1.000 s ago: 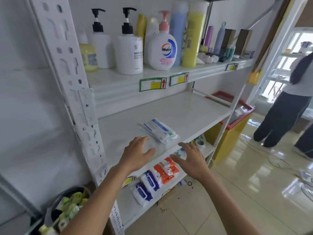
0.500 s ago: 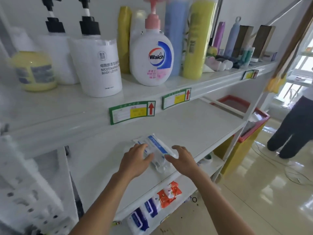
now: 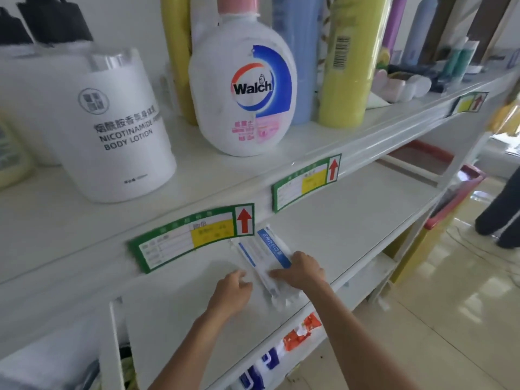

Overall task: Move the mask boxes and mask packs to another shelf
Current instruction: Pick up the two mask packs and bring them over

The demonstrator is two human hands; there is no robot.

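The clear plastic mask packs with blue printed bands [image 3: 266, 260] lie on the middle white metal shelf [image 3: 351, 220], near its front edge, under the green-and-yellow price label [image 3: 194, 235]. Since the previous frame both hands have closed in: the left hand [image 3: 232, 291] touches the packs' left edge with fingers bent, the right hand [image 3: 302, 270] rests on top with fingers curled over them. The packs remain flat on the shelf, not lifted

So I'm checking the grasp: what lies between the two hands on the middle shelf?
In the head view, the mask packs lie between the left hand and right hand; both hands touch them.
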